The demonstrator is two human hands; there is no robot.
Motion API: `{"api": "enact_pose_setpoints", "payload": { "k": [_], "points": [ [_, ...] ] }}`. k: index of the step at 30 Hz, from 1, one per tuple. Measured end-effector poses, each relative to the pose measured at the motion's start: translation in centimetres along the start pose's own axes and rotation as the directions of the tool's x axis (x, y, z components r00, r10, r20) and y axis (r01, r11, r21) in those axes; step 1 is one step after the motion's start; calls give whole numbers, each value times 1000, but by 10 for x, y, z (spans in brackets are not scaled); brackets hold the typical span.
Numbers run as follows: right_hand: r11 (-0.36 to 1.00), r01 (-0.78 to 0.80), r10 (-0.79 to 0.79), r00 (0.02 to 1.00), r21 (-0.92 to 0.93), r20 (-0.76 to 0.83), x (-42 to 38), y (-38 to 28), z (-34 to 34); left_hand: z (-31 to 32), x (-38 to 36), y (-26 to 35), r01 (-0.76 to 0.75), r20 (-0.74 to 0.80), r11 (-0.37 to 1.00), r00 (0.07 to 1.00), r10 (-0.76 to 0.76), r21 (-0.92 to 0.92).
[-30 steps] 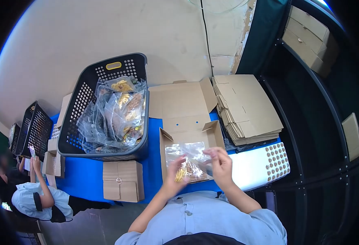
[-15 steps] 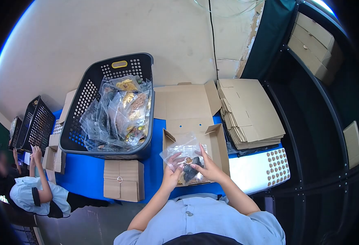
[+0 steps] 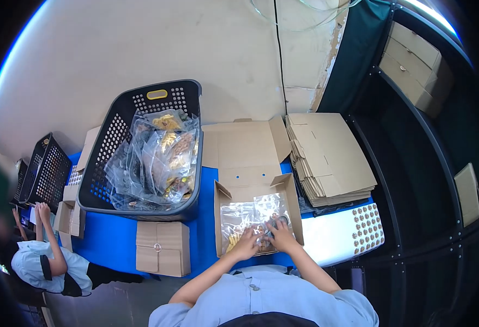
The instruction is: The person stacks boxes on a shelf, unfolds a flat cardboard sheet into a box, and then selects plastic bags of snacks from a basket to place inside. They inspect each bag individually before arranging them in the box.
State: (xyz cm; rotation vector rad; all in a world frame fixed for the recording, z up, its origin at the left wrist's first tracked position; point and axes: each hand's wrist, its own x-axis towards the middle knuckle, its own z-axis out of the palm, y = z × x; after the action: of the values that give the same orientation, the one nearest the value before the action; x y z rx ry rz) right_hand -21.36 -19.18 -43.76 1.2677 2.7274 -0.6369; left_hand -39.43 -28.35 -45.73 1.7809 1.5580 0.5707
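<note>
An opened cardboard box [image 3: 247, 177] stands in front of me with its lid folded back. Clear plastic bags [image 3: 236, 214] lie flat inside it; one shows yellow pieces at the lower left, and a dark patch shows near my right fingers. My left hand [image 3: 243, 245] rests on the bags with its fingers stretched out. Beside it, my right hand [image 3: 283, 238] presses on the bags near the box's right wall, fingers spread. Neither hand grips anything that I can see.
Left of the box, a black basket [image 3: 194, 185] holds several filled bags. A closed box [image 3: 163, 248] stands below it. Flattened cartons [image 3: 332, 155] are stacked at right, above a sticker sheet [image 3: 326, 234]. A co-worker [image 3: 54, 261] stands far left; dark shelving [image 3: 408, 180] lines the right.
The clear bag with dark pieces, held up between both hands before, is now down in the box. My hands have moved lower, fingers spread on the bags. The view has tilted slightly.
</note>
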Motion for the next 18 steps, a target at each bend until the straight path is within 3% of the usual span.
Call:
{"api": "enact_pose_setpoints", "payload": {
  "k": [1, 2, 4, 7, 10, 11, 12, 13, 15, 16, 18],
  "points": [
    [998, -25, 26, 1000, -51, 5, 0, 0, 6, -2, 1, 1, 82, 123, 995, 989, -87, 50],
    [999, -23, 23, 1000, -47, 10, 4, 1, 11, -6, 3, 1, 88, 125, 995, 988, -93, 49],
    [992, -78, 79, 997, -97, 3, 10, -2, 14, -7, 4, 0, 198, 246, 957, 937, -249, 213],
    [982, -149, 165, 976, -118, 142, 8, -11, 7, -6, 0, 8, 246, 256, 929, 913, -319, 278],
    [966, -117, 148, 981, -232, 122, 5, -20, -1, -9, 1, 11, 281, 256, 921, 901, -350, 270],
    [975, -172, 201, 954, -140, 225, 6, -21, -9, -9, -1, 12, 258, 226, 920, 917, -329, 295],
    [976, -157, 189, 954, -152, 231, 7, -19, -10, -13, -3, 16, 240, 193, 917, 931, -311, 318],
    [976, -107, 144, 970, -189, 196, 9, -17, -9, -17, -4, 17, 259, 175, 916, 930, -322, 306],
    [978, 1, 16, 997, -208, 82, 23, -29, -29, -31, -10, 14, 107, -73, 982, 990, -119, -154],
    [981, 53, -54, 999, -188, 1, 29, -48, -61, -50, -17, 24, 126, -88, 979, 986, -141, -159],
    [982, 168, -184, 949, -83, -257, 46, -83, -118, -114, -30, 68, -82, -206, 987, 977, 53, -139]
  ]
}}
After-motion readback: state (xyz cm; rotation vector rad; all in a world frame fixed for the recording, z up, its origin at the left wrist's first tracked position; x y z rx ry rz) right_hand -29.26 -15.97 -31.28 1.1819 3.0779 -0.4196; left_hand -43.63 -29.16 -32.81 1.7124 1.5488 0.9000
